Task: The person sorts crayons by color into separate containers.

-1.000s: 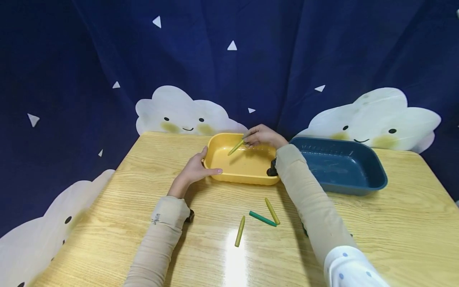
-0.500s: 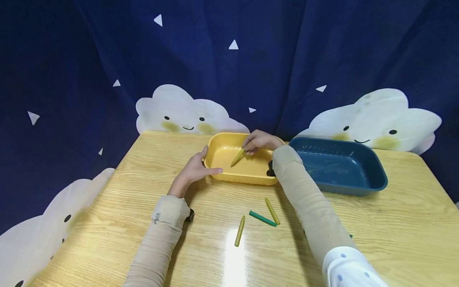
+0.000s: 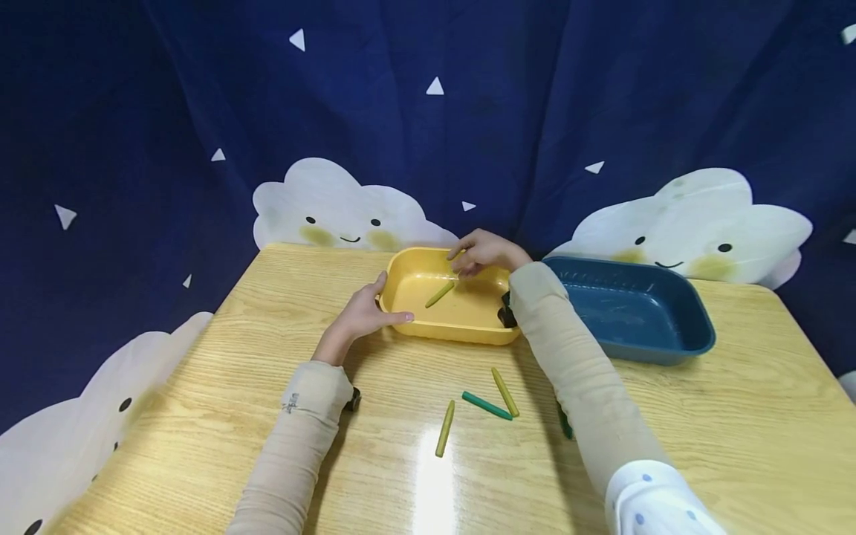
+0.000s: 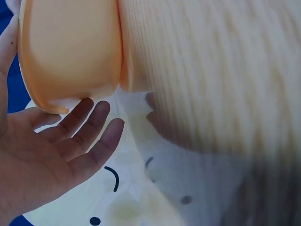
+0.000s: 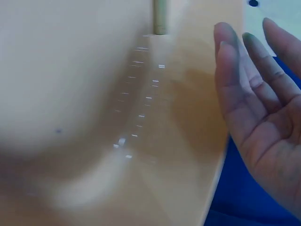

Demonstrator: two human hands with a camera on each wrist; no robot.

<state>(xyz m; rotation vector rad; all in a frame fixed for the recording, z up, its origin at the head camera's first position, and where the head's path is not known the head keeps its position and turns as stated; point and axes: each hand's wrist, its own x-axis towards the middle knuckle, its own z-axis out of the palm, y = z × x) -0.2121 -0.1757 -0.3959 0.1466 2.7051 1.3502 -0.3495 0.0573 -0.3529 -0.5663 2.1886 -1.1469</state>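
Observation:
A yellow plastic basin [image 3: 461, 332] stands at the back of the wooden table. My left hand [image 3: 364, 312] holds its left end, thumb over the near rim; in the left wrist view the other fingers are at the basin's end wall [image 4: 70, 52]. Inside the basin is an olive-yellow crayon [image 3: 439, 295], its blunt end also visible in the right wrist view. Over the back rim, my right hand [image 3: 487, 253] is apart from that crayon, fingers loosely bent with nothing between them. On the table in front lie two olive-yellow crayons [image 3: 505, 391] and a green crayon [image 3: 487, 406].
To the right of the yellow basin stands a dark blue basin [image 3: 658, 353]. A dark green thing [image 3: 565, 420] shows partly from under the right forearm. Behind the table [image 3: 281, 297] hangs a navy curtain [image 3: 374, 96] with clouds.
My right hand lowered the olive-yellow crayon into the yellow basin, let go of it and rose back toward the rear rim. The left hand kept its place on the basin.

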